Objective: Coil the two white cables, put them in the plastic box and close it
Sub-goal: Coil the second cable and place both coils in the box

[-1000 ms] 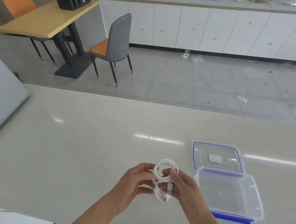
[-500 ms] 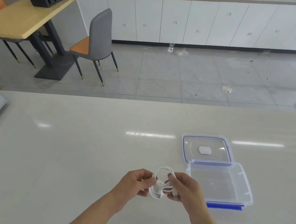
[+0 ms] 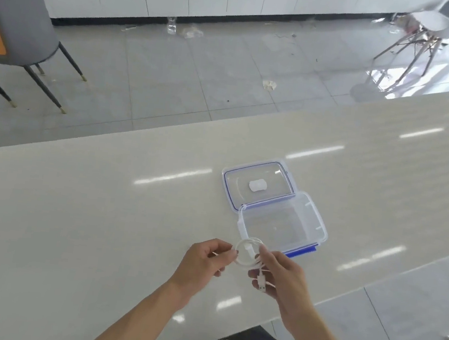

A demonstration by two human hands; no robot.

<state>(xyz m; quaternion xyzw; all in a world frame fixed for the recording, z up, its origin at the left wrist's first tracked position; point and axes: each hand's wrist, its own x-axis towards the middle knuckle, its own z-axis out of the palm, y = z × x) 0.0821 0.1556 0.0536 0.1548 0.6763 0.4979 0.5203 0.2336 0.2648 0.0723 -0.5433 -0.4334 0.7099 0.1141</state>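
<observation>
holding a coiled white cable (image 3: 246, 254) between them, both hands hover low over the pale counter (image 3: 68, 220), forearms reaching in from the bottom edge. the left hand (image 3: 204, 261) has its palm turned inward, thumb and forefinger pinched on the coil's 9 o'clock side, the other fingers curled under. the right hand (image 3: 280, 277) grips the coil's 3 o'clock side with thumb on top, and one plug end (image 3: 261, 283) of the cable hangs down across its fingers. neither hand is slack; both are grasping the cable.

i count one coil in the hands; whether it is one cable or two wound together i cannot tell. the coil sits just at the 7 o'clock corner of the clear plastic box (image 3: 321, 225), overlapping its rim from this angle, though not inside it.

one box, open and with nothing in it, rests on the counter at 1 o'clock from the hands, a blue clip showing along its near edge. one lid (image 3: 228, 196), clear with a blue seal, lies flat touching the box at its 11 o'clock side, with one small white piece (image 3: 257, 185) resting on it.

across the tiled floor, one grey chair (image 3: 18, 14) stands at 10 o'clock and one white chair (image 3: 431, 23) at 2 o'clock.
</observation>
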